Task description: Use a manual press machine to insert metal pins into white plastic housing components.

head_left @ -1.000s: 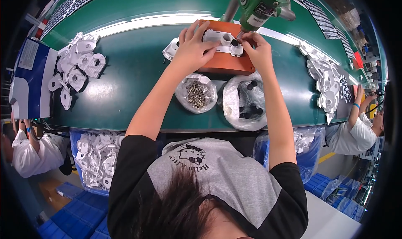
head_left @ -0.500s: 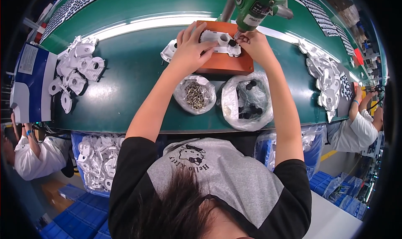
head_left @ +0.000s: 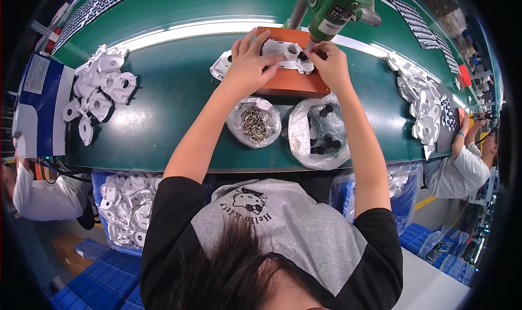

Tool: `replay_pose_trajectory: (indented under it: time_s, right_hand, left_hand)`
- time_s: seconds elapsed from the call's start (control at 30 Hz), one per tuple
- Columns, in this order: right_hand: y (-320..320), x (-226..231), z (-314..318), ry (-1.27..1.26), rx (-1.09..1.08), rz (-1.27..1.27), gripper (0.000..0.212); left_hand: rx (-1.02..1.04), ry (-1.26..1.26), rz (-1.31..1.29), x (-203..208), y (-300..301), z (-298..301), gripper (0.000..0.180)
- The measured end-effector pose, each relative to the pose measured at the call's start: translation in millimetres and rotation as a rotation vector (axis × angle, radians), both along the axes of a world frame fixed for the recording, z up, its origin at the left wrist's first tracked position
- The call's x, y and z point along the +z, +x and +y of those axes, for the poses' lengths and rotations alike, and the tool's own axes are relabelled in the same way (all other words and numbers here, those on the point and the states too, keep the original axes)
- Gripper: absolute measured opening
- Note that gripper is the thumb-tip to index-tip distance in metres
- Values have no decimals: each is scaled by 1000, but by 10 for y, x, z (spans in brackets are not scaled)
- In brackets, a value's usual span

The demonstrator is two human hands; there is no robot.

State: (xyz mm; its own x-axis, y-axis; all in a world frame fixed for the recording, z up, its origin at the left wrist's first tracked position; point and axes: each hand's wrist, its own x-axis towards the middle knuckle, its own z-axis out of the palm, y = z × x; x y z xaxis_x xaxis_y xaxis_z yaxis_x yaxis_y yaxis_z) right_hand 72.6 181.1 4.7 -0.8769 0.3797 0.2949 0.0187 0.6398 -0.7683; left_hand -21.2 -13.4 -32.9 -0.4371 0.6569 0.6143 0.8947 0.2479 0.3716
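Table (head_left: 163,120) spreads green under the orange fixture block (head_left: 293,82), where the white plastic part (head_left: 285,52) now sits pressed flat by left hand (head_left: 247,65) while right hand (head_left: 329,65), fingers pinched closed, has shifted under the green driver (head_left: 331,5).

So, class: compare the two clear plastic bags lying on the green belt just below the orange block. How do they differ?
The left bag is smaller and holds small metallic screws; the right bag is larger and holds black, chunkier parts. The left bag sits under the left forearm, the right bag under the right forearm. Both are clear, open-topped and rest on the green belt.
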Motion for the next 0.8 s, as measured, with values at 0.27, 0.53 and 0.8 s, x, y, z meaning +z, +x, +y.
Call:
replay_pose_trajectory:
  time_s: [0.27, 0.53, 0.8]
  right_hand:
    - [99, -139, -17, 215, 73, 203, 16]
    - [289, -133, -134, 637, 42, 178, 27]
    - [526, -204, -133, 603, 112, 54, 44]
  left_hand:
    - [4, -13, 4, 10, 1, 13, 18]
    - [19, -55, 38, 44, 31, 8, 20]
    - [18, -229, 117, 176, 414, 83, 78]
